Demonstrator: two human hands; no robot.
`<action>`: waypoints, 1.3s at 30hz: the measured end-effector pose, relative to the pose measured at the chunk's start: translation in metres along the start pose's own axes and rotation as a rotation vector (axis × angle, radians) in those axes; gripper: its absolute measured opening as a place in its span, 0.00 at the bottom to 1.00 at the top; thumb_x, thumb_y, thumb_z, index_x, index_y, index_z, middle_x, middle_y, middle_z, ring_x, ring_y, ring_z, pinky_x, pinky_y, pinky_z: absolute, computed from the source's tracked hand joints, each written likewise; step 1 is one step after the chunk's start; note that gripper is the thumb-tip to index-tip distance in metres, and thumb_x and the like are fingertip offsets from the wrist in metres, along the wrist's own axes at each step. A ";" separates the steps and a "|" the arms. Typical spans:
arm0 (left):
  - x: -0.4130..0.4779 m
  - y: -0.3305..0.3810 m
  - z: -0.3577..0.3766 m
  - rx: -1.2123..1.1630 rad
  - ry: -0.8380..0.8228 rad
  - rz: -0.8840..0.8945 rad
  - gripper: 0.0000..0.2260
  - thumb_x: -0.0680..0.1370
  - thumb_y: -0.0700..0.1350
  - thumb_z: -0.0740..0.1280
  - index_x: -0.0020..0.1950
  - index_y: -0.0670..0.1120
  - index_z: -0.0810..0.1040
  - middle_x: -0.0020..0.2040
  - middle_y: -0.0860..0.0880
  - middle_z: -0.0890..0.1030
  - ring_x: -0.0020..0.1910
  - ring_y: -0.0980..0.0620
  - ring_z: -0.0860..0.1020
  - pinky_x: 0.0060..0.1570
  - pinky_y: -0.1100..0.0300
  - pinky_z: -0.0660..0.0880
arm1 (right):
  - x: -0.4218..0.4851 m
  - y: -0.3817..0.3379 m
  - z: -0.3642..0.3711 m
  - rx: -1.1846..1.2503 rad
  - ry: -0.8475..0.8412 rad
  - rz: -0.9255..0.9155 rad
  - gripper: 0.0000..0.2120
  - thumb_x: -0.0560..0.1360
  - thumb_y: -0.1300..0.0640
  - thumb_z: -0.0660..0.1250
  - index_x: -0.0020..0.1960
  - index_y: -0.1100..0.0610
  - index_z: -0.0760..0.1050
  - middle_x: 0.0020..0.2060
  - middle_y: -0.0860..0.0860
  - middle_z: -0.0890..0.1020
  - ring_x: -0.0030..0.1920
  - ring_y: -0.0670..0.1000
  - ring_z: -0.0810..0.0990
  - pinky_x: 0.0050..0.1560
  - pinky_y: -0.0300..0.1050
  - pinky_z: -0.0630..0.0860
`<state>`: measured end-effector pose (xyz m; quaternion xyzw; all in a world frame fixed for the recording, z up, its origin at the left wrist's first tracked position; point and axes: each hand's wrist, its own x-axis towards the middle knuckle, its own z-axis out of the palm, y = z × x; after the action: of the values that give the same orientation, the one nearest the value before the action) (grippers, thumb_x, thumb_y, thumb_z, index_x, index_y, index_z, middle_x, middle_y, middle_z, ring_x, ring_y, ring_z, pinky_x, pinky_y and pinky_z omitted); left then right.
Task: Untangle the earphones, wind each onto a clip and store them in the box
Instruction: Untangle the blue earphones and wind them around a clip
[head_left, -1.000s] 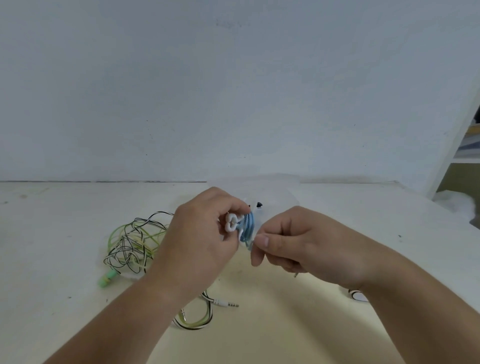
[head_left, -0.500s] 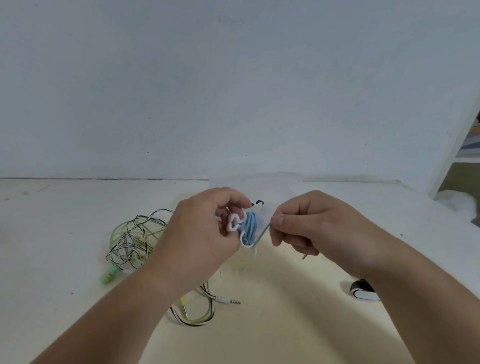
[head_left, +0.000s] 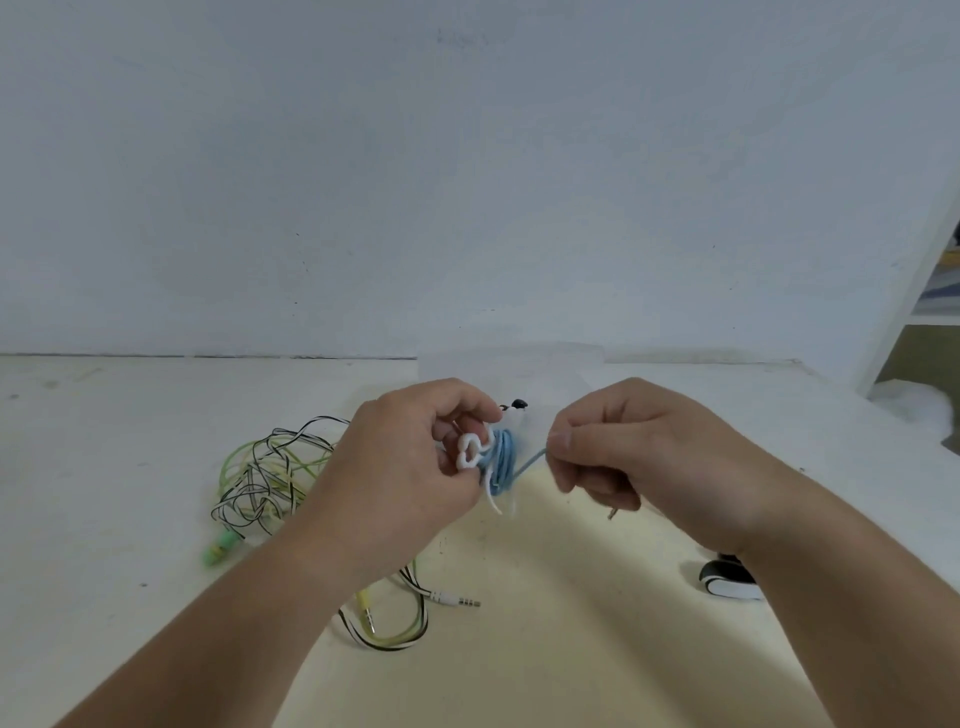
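Note:
My left hand (head_left: 410, 467) grips a white clip (head_left: 471, 451) above the table, with a blue earphone cable (head_left: 503, 461) wound round it in several turns. A short free end of that blue cable runs right to my right hand (head_left: 618, 447), which pinches it between thumb and forefinger; the metal plug tip pokes out below that hand. A tangle of green and black-and-white earphone cables (head_left: 270, 483) lies on the table to the left, its two plugs (head_left: 457, 601) near my left forearm. A translucent box (head_left: 511, 366) stands behind my hands, mostly hidden.
A black-and-white clip (head_left: 727, 581) lies on the table by my right wrist. The white wall rises right behind the table. A white shelf post (head_left: 914, 275) stands at the far right.
My right hand has drawn away to the right, pulling the blue cable's free end taut from the clip. My left hand has kept the clip nearly in place.

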<state>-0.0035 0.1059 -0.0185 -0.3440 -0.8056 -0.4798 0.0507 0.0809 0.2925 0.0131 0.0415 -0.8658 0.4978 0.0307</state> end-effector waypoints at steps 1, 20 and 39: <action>-0.001 0.000 0.002 0.013 0.013 0.007 0.17 0.70 0.33 0.72 0.48 0.56 0.82 0.40 0.62 0.81 0.31 0.61 0.79 0.35 0.72 0.73 | 0.000 0.000 0.003 0.000 -0.081 -0.025 0.13 0.74 0.55 0.65 0.33 0.57 0.79 0.25 0.52 0.71 0.28 0.50 0.68 0.33 0.43 0.66; -0.008 0.011 0.012 0.000 -0.070 0.135 0.22 0.70 0.30 0.70 0.48 0.57 0.75 0.44 0.56 0.80 0.41 0.54 0.79 0.44 0.62 0.77 | 0.006 0.008 -0.004 -0.045 0.297 0.104 0.17 0.76 0.47 0.69 0.33 0.55 0.78 0.24 0.52 0.75 0.29 0.49 0.74 0.41 0.43 0.75; -0.014 0.018 0.020 0.178 -0.013 0.381 0.24 0.68 0.27 0.67 0.51 0.56 0.74 0.45 0.58 0.76 0.47 0.56 0.77 0.45 0.62 0.74 | 0.007 0.012 0.017 0.202 0.023 0.163 0.12 0.81 0.56 0.63 0.45 0.62 0.80 0.43 0.59 0.85 0.45 0.58 0.86 0.42 0.49 0.83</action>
<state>0.0225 0.1206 -0.0220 -0.4872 -0.7654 -0.3865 0.1656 0.0726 0.2835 -0.0048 -0.0320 -0.8112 0.5838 -0.0044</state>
